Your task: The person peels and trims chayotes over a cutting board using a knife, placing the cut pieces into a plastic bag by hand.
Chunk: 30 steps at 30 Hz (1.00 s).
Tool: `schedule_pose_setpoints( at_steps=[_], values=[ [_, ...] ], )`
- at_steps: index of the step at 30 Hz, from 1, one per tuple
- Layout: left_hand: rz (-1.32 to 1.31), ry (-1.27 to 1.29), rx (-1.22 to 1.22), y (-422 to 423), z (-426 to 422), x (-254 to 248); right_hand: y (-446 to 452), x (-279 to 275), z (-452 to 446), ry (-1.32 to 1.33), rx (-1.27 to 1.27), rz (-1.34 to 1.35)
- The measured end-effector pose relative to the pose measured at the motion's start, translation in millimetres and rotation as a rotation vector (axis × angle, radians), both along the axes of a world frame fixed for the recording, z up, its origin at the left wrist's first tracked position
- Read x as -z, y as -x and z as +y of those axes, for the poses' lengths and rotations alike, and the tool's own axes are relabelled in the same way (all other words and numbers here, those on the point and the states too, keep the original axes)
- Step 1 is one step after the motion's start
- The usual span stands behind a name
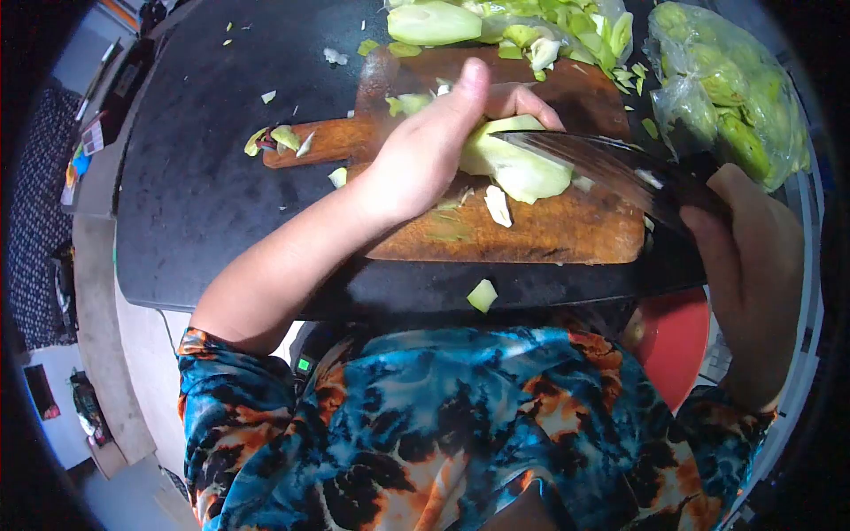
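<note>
My left hand is wrapped round a peeled, pale green chayote, holding it tilted over the wooden cutting board. In my right hand is a large dark-bladed knife; its handle is mostly hidden by the fingers. The blade lies along the upper side of the chayote, touching or very close to it, and is slightly blurred. A pale peeling rests on the board just below the chayote. Another peeled chayote lies beyond the board's far edge.
Beyond the board are a heap of green peelings and, at right, a clear plastic bag of green vegetables. Scraps lie on the board's handle and the black table. A cut piece sits at the near edge, above a red basin.
</note>
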State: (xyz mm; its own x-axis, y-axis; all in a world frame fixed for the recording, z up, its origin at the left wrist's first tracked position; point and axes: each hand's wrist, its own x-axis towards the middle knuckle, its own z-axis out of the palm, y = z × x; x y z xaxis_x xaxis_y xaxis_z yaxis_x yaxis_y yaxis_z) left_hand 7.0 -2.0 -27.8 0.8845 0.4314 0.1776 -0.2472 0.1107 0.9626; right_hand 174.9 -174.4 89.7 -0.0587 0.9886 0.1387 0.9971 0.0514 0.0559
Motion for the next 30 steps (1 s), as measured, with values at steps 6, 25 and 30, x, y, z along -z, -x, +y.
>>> schedule_pose_setpoints(
  at_steps=[6,25,30],
  values=[
    [-0.024,-0.068,0.011,-4.6,0.1,1.4,0.3,6.9,5.5,0.156,0.084,0.010],
    [0.025,-0.108,0.034,0.0,4.0,3.1,10.5,25.6,8.7,-0.062,-0.082,0.215],
    [-0.019,-0.078,0.023,-1.1,1.3,1.1,15.5,25.8,6.9,-0.085,-0.089,0.214]
  ],
)
